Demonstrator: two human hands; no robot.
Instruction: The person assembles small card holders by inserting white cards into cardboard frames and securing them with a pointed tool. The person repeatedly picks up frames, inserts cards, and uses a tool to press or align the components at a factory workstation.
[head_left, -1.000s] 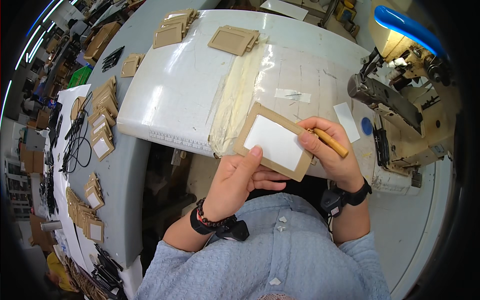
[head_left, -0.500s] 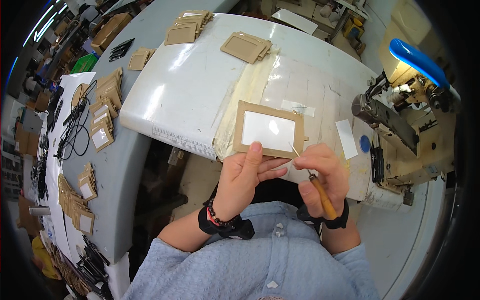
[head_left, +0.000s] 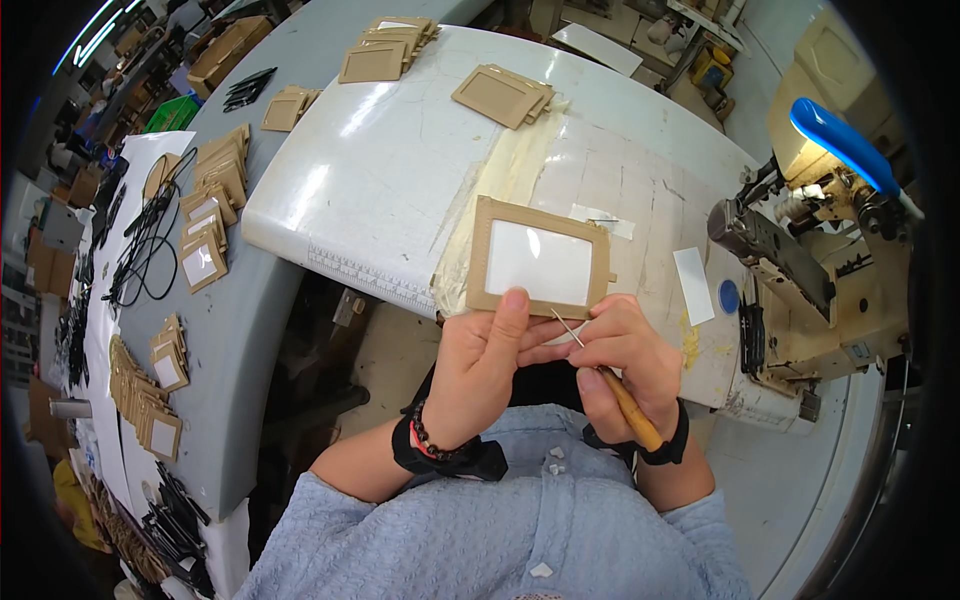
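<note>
**Tan window frame and awl, held at the near edge of a white sewing table**

- Left hand [head_left: 490,355]: fingers closed on the lower edge of the frame, thumb pressed flat on its front near the lower middle. Dark bead bracelet and black strap at the wrist.
- Right hand [head_left: 625,355]: fingers curled tight round a wooden-handled awl [head_left: 612,378], handle pointing back toward the body, thin metal tip slanting up and left to just below the frame's lower right corner. Black watch band at the wrist.
- Window frame [head_left: 540,262]: tan rectangular piece with a clear pane showing white, held upright-facing over the near edge of the table, a small tab at its right side.
- White table [head_left: 400,170]: curved top, ruler strip along the near edge, a yellowish taped band running from the near edge toward the far edge beside the frame.
- Sewing machine [head_left: 800,270]: at the right edge of the table, blue lamp head above it.
- Stack of tan frames [head_left: 500,95]: near the far edge; another stack at the far left corner.
- Grey bench [head_left: 215,330]: left of the table, rows of small tan frames along it, black cords at its left edge.
</note>
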